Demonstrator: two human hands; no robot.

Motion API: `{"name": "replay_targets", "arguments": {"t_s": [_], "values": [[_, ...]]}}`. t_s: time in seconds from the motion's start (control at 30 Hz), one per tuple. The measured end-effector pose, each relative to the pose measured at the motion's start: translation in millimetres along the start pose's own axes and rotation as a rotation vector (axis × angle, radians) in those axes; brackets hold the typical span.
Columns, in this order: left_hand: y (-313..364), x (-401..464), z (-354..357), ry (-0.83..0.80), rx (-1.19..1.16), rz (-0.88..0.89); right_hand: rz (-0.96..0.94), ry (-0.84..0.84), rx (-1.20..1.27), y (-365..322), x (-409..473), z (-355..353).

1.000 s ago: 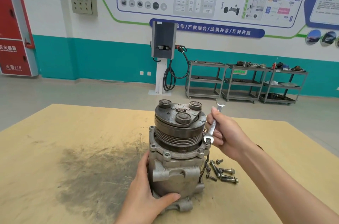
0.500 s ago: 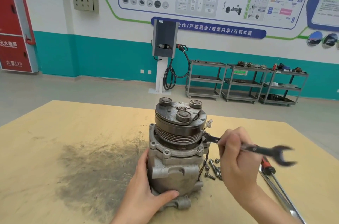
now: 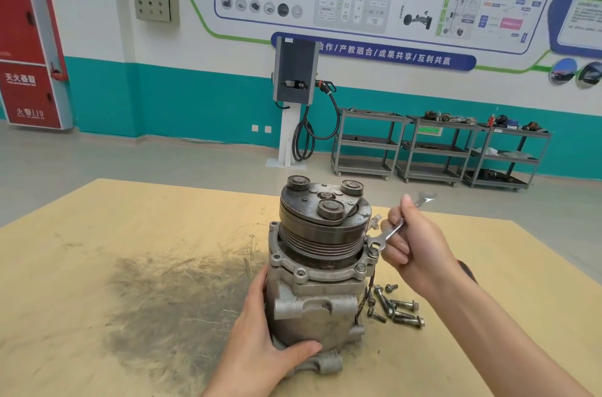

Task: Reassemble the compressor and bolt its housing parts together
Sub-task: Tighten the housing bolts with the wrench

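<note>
Swung back from its outward position half a second ago, the wrench now angles up, its lower end seated on a flange bolt on the compressor's right side. Left hand grips the compressor's lower housing, fingers wrapped, steadying it upright on the counter. Right hand has fingers closed around the wrench. Loose bolts lie right of the compressor. Risk: wrench slipping off the head if tilted, rounding it.
</note>
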State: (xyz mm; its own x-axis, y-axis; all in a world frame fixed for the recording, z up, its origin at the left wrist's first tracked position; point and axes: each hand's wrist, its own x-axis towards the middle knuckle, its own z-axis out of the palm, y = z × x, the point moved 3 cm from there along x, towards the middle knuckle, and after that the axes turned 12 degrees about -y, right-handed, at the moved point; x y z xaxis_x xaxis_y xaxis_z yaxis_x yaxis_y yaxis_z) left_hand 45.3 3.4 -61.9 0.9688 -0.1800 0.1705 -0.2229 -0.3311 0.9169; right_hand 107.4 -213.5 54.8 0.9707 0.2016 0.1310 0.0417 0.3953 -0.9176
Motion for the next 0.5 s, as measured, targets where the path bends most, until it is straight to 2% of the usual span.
{"name": "replay_targets", "arguments": {"t_s": [0.13,0.27,0.37,0.43,0.5], "values": [[0.5,-0.2,-0.6,0.004,0.003,0.007,0.099,-0.048,0.029,3.4,5.1,5.5],[4.6,-0.7,-0.5,0.002,0.027,0.012,0.032,-0.037,0.045,3.4,3.3,8.2],[4.1,-1.9,-0.9,0.021,0.038,0.013,-0.169,0.106,-0.05,8.3,-6.0,4.7],[3.6,-2.5,-0.7,0.028,0.04,0.009,-0.377,0.227,-0.136,12.2,-19.0,3.2],[3.2,-2.5,0.0,0.029,0.037,0.012,-0.59,0.271,-0.205,13.6,-33.9,5.7]]}}
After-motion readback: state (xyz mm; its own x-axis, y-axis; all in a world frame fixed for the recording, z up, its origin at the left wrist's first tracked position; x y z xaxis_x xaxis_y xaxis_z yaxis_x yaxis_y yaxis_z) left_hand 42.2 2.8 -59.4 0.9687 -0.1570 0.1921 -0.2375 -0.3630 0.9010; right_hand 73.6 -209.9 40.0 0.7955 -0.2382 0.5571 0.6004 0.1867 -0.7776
